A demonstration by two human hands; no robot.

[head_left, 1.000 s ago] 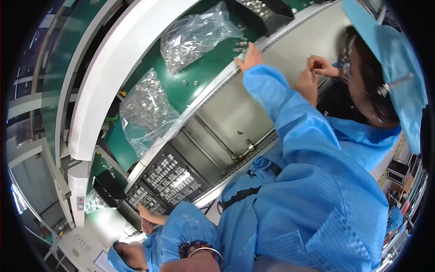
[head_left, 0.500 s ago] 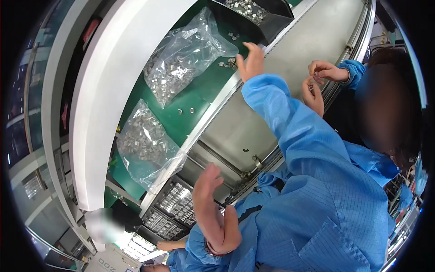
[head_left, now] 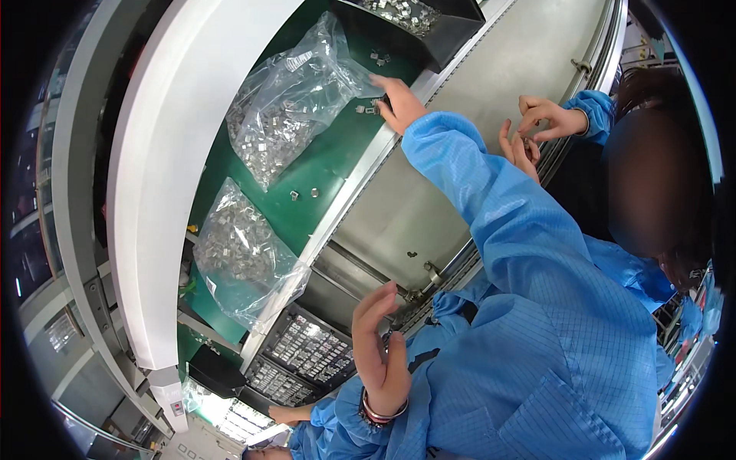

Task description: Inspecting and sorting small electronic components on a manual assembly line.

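Note:
My right hand (head_left: pixel 400 104) reaches over the green work surface (head_left: pixel 326 165), its thumb and fingers apart. Its fingertips are at a few small metal pieces (head_left: pixel 366 109), beside the edge of a clear plastic bag (head_left: pixel 287 107) full of similar pieces. Nothing shows held in it. Lower down, my left hand (head_left: pixel 377 341) hovers with fingers loosely bent and thumb apart, holding nothing visible. It is nearest to the black trays (head_left: pixel 307 345), which hold rows of small metal parts.
A second clear bag of parts (head_left: pixel 238 238) lies on the green surface, with two loose pieces (head_left: pixel 304 194) nearby. A black bin (head_left: pixel 452 38) holds more parts. To the right, a co-worker's hands (head_left: pixel 540 126) come together around something small. A white housing (head_left: pixel 146 176) overhangs the left side.
My right hand has moved left toward the loose pieces by the bag. My left hand has shifted right, away from the bags. The co-worker's fingers have changed position, and the whole view has shifted slightly.

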